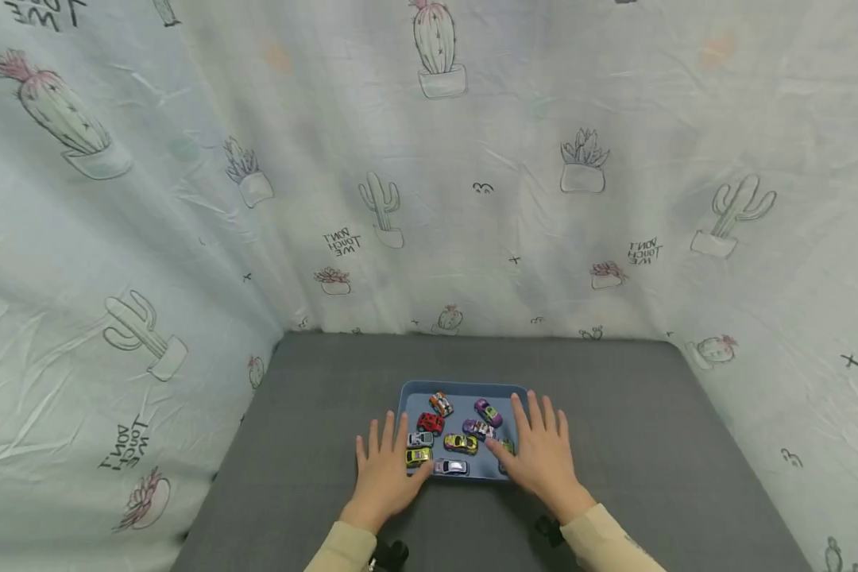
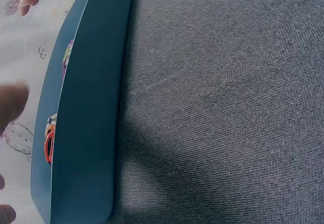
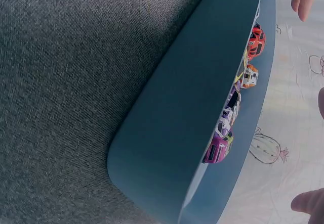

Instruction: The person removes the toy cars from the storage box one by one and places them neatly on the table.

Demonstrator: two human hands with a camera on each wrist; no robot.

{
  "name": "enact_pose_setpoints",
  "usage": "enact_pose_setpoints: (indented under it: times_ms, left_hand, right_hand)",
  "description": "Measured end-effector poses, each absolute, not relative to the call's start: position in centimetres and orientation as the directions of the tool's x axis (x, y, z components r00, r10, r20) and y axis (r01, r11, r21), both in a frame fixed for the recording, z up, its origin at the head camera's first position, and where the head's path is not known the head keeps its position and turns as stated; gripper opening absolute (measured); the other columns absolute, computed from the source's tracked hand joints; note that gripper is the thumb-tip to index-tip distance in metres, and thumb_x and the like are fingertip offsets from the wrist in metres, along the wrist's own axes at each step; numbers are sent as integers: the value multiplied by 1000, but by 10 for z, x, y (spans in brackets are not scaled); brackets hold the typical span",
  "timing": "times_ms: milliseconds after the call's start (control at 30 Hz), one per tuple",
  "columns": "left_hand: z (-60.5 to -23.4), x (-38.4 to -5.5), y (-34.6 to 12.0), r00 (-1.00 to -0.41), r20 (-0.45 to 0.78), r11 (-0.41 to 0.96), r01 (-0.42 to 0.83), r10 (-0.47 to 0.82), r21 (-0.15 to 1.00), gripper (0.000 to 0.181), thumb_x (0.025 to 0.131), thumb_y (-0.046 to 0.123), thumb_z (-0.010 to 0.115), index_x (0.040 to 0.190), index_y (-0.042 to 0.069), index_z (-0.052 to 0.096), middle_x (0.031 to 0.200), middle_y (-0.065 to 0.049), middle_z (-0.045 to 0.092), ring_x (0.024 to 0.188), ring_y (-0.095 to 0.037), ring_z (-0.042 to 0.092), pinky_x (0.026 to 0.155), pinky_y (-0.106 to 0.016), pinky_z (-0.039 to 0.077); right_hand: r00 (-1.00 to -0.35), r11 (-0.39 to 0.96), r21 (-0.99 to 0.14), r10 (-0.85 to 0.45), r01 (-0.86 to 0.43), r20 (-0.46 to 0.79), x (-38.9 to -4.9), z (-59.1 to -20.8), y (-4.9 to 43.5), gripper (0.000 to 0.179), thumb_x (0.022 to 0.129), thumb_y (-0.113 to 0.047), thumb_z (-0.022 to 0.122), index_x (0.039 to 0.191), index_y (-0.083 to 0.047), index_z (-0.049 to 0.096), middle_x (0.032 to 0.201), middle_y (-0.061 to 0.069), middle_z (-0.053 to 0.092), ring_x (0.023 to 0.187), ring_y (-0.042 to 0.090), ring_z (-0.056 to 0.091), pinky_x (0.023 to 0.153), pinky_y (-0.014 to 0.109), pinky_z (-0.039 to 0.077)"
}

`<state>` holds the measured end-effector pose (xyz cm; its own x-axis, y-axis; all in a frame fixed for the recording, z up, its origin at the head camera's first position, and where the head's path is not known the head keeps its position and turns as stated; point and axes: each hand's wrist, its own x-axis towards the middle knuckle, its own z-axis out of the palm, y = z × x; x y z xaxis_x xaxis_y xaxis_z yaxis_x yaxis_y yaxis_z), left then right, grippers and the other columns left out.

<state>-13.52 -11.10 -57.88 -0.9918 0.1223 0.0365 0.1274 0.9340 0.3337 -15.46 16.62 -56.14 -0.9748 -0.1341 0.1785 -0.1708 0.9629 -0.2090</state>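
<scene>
The left hand [image 1: 386, 475] and right hand [image 1: 541, 457] are hovering with grips spread at eight and four o'clock of the blue tray [image 1: 465, 388] holding toy cars [image 1: 461, 443], seemingly preparing, the next move probably requiring a pinch.

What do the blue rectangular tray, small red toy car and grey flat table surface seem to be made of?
Blue rectangular tray: probably plastic, smooth and fairly matt, given its even colour and rounded corners.
Small red toy car: painted metal or plastic, I can't tell which; its bright colour seems slightly glossy.
Grey flat table surface: apparently woven cloth, dull, with fine ribbed threads showing.
</scene>
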Motion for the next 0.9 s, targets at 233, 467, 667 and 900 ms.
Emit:
enact_pose_setpoints:
  times_ms: [233,467,667,900]
  left_hand:
    - [-581,-142,-114,-993,39,859,114,109,499,113,74,73,65,156,15,15,159,-16,16,141,-46,14,107,-68,19]
    - [-591,-147,-117,-996,-10,643,47,85,765,119,68,59,81,156,15,14,157,-16,19,140,-40,22,107,-61,29]
    - [-591,-150,-122,-996,-71,452,-39,54,891,115,69,42,87,154,8,16,151,-22,30,135,-41,34,105,-59,34]
    - [-601,-155,-132,-993,-96,309,-72,63,948,99,79,32,82,153,5,22,152,-17,33,130,-38,42,99,-50,44]
  right_hand:
    - [-958,899,-371,-148,-234,246,-159,-560,163,89,85,-67,58,149,-9,37,145,22,41,133,42,34,107,62,26]
    - [-985,778,-606,-99,-165,142,-163,-567,158,80,83,-57,69,147,-16,42,140,15,45,126,37,42,99,61,39]
    - [-996,677,-731,-76,-89,51,-170,-571,154,77,81,-54,73,143,-16,48,134,14,49,119,34,49,93,58,45]
    - [-995,637,-766,-97,-88,34,-178,-579,151,64,82,-45,75,134,-10,58,124,14,55,107,33,56,84,51,52]
